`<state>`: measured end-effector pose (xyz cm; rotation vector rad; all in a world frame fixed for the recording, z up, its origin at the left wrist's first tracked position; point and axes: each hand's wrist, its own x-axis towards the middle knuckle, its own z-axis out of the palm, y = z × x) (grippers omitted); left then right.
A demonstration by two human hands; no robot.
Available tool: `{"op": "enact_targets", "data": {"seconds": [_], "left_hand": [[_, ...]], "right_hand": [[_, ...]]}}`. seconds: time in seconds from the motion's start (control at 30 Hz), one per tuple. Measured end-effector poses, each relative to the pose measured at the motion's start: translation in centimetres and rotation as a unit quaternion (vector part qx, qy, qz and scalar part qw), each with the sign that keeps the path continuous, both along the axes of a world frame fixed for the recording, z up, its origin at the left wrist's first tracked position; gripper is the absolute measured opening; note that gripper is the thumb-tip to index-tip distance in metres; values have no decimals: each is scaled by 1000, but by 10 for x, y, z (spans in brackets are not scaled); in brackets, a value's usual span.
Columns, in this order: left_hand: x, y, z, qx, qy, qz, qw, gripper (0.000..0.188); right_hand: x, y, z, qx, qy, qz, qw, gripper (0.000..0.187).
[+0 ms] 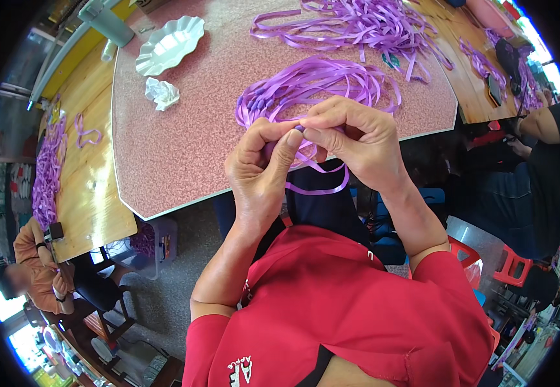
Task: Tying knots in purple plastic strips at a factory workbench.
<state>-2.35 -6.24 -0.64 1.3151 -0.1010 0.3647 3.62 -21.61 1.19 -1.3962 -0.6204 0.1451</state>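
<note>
Glossy, flat purple ribbon (318,192) loops below the left hand (260,158) and right hand (357,134); each fingertip grip pinches its darker bit (300,128), apparently an end, mostly hidden.

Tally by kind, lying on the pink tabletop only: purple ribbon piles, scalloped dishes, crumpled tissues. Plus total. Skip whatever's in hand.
Purple ribbon piles: 2 (looped bundle nearer, loose heap farther)
Scalloped dishes: 1 (white dish)
Crumpled tissues: 1 (white tissue)
Total: 4
</note>
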Motion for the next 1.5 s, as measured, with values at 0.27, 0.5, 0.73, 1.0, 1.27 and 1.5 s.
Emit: {"op": "enact_targets", "data": {"seconds": [0.27,0.5,0.73,1.0,1.27,1.5], "left_hand": [[6,0,-16,-111,91,-25,989,17],[42,24,-30,-84,64,29,994,23],[68,53,-51,457,47,205,864,59],[92,44,-51,646,61,102,754,72],[98,103,-47,690,12,100,716,62],[72,104,-20,596,15,42,802,72]], "right_hand": [[6,-18,6,-51,118,46,991,24],[63,-66,12,-130,50,-48,989,31],[103,-82,-7,-313,-230,-232,892,44],[51,-93,-39,-459,-232,-246,821,54],[49,-71,-49,-401,-265,-213,851,43],[127,-102,-47,-296,-183,-330,878,20]]}}
